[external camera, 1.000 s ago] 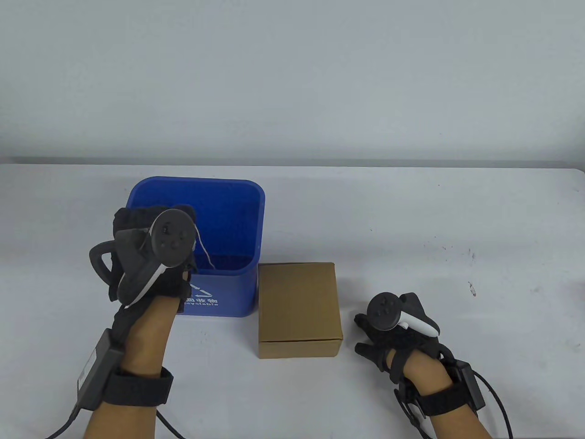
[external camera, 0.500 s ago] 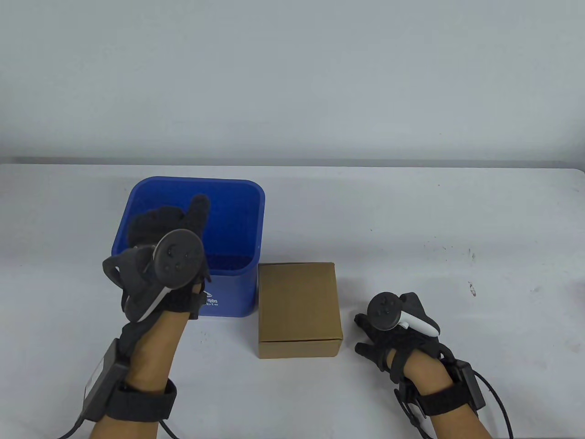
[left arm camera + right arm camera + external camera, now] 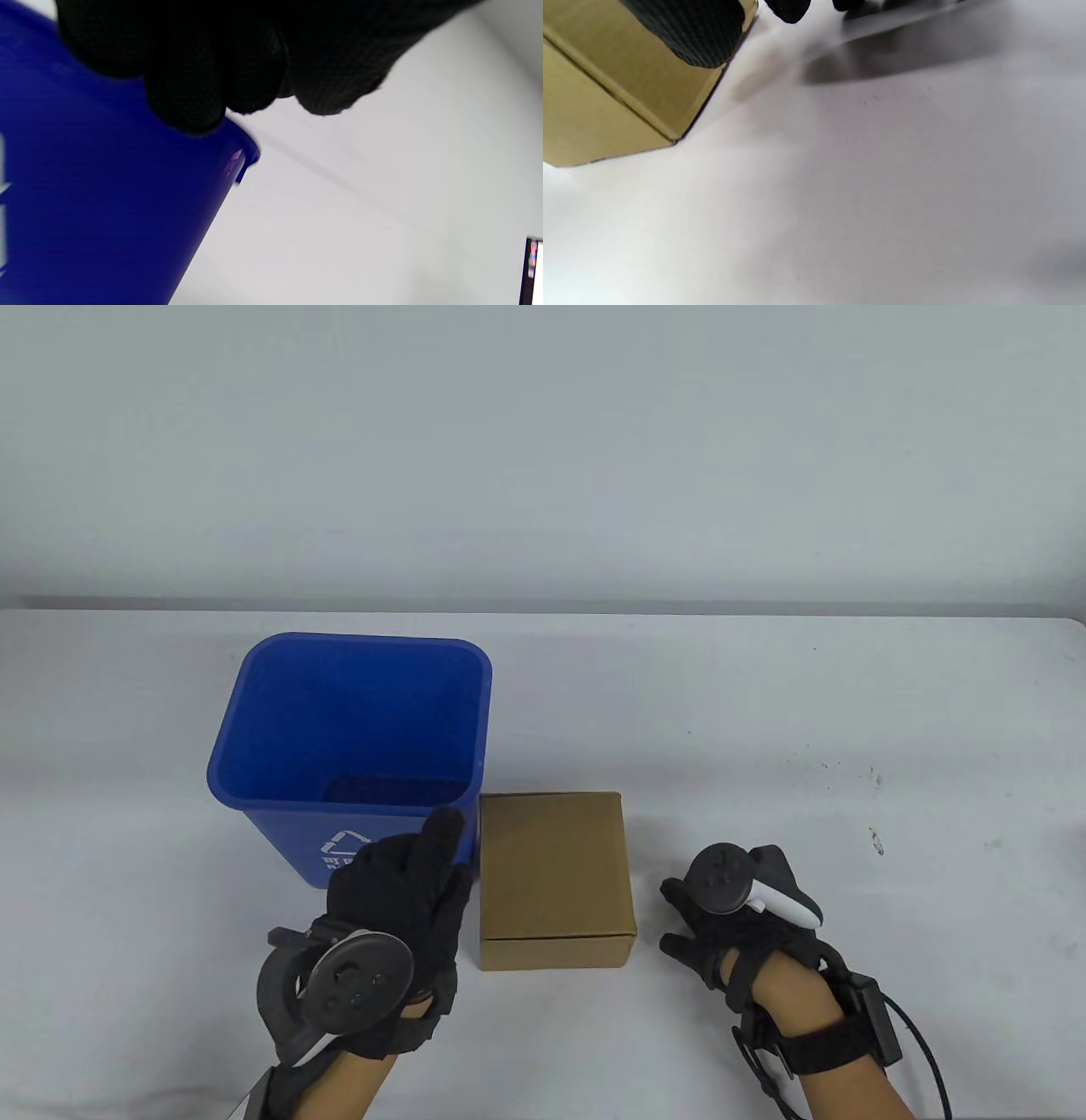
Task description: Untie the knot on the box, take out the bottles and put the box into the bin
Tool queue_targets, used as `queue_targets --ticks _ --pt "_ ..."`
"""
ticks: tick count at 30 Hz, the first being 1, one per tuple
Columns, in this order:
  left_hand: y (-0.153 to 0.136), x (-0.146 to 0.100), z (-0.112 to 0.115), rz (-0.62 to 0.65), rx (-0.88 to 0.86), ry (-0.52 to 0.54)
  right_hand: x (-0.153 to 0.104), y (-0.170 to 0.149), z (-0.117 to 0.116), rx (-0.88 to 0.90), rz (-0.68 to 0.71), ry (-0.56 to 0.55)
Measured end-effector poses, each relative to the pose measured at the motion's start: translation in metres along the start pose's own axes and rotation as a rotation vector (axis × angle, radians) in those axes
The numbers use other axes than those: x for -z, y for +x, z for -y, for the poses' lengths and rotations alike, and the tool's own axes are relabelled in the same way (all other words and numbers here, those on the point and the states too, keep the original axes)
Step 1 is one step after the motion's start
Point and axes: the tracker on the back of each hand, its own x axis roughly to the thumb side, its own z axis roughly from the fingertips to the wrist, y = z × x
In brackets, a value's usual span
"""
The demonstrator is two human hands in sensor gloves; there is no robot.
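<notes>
From the table view we see our left hand [image 3: 399, 899] in front of the blue plastic recycling bin [image 3: 356, 712], one finger extended, holding nothing. The left wrist view adds the bin's smooth slanted wall [image 3: 106, 212] and rolled rim, with knit-gloved fingertips [image 3: 186, 106] loosely curled before it. The closed cardboard box [image 3: 553, 869], matte and rectangular, sits just right of the bin. Our right hand [image 3: 721, 929] rests on the white table [image 3: 764, 712] beside the box, fingers relaxed; the right wrist view shows a fingertip [image 3: 691, 34] in front of the box's side [image 3: 606, 106]; we cannot tell if it touches.
</notes>
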Motion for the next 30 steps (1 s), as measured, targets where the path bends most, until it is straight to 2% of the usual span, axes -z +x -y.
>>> queue_targets --ticks 3,5,8,9,14,17,21,24,30 --pt "-0.011 -0.008 0.023 -0.004 -0.008 -0.079 -0.004 0.0 0.005 0.023 0.016 -0.039" --pt "-0.02 -0.013 0.036 0.004 -0.025 -0.095 -0.008 0.002 0.009 0.022 0.026 -0.067" --pt "-0.033 -0.021 0.053 -0.004 -0.043 -0.123 -0.016 0.01 0.015 0.021 0.062 -0.129" --pt "-0.036 -0.023 0.058 -0.007 -0.062 -0.162 -0.021 0.015 0.019 0.015 0.084 -0.168" --pt "-0.037 -0.031 0.066 0.031 -0.032 -0.209 -0.048 0.049 0.029 -0.042 0.201 -0.378" --pt "-0.035 -0.034 0.071 0.052 -0.048 -0.243 -0.062 0.073 0.026 -0.073 0.267 -0.456" --pt "-0.031 -0.035 0.076 0.087 -0.02 -0.278 -0.073 0.105 0.01 -0.147 0.348 -0.463" --pt "-0.03 -0.036 0.078 0.087 -0.021 -0.297 -0.074 0.115 0.001 -0.175 0.386 -0.469" --pt "-0.035 -0.035 0.087 0.059 -0.027 -0.353 -0.065 0.107 0.002 -0.172 0.359 -0.468"
